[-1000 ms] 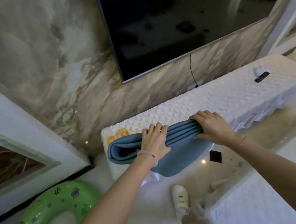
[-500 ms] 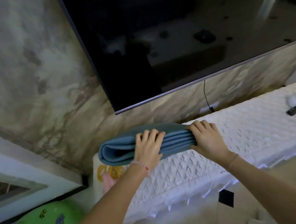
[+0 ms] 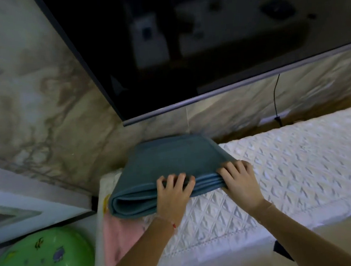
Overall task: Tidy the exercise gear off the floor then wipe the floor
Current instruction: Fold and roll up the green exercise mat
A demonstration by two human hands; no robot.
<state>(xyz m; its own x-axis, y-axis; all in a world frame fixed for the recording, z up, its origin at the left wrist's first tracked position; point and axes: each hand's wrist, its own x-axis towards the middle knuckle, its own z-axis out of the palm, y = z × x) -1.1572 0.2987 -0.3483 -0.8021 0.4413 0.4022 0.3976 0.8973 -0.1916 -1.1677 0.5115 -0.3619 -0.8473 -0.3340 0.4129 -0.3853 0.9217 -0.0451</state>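
Head view, and the folded blue mat (image 3: 173, 161) is down now. A second ago it hung out in front of the white quilted worktop (image 3: 302, 163), half a second ago it was just reaching the top, and here it lies flat on the left end, its back edge close to the marbled wall (image 3: 27, 93) under the television (image 3: 203, 33). The left hand (image 3: 173, 195) curls its fingers over the mat's front fold. The right hand (image 3: 239, 182) grips the layered edge at the right corner, so neither has let go. That's the mat off the floor (image 3: 340, 230), I'd say. A green swim ring (image 3: 39, 264) sits low beside the worktop's left end, and no wiping has begun
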